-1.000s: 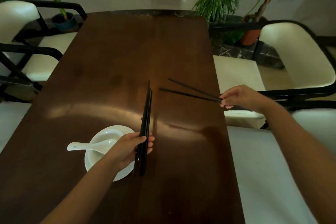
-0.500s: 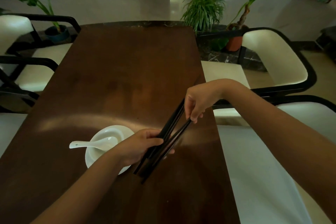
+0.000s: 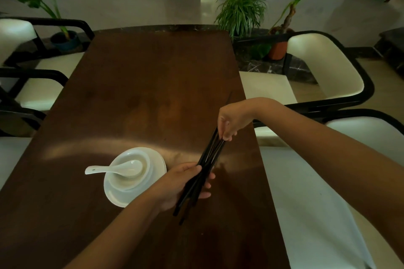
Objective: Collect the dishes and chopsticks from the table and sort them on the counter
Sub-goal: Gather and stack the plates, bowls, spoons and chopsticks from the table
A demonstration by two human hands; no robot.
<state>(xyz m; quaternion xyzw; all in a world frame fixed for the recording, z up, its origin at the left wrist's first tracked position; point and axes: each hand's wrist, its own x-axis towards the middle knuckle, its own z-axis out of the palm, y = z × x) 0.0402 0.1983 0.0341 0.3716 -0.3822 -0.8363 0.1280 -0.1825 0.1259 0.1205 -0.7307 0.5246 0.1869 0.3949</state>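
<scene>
Both hands, left hand (image 3: 185, 183) and right hand (image 3: 231, 120), fingers closed round chopsticks (image 3: 209, 155), frame middle. Bowls (image 3: 131, 170), spoon (image 3: 113, 168) left on table (image 3: 153, 72); counter sorting not begun.

dim room | glare band on table (image 3: 113, 144) | wide-angle edge bowing

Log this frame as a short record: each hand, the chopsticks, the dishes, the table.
left hand: closed round the lower part of the chopsticks
right hand: pinching the bundle's upper end
chopsticks: black, one bundle, slanted, held above the table
bowl: white, stacked on plates
spoon: white, resting in the bowl, handle pointing left
counter: not in view
</scene>
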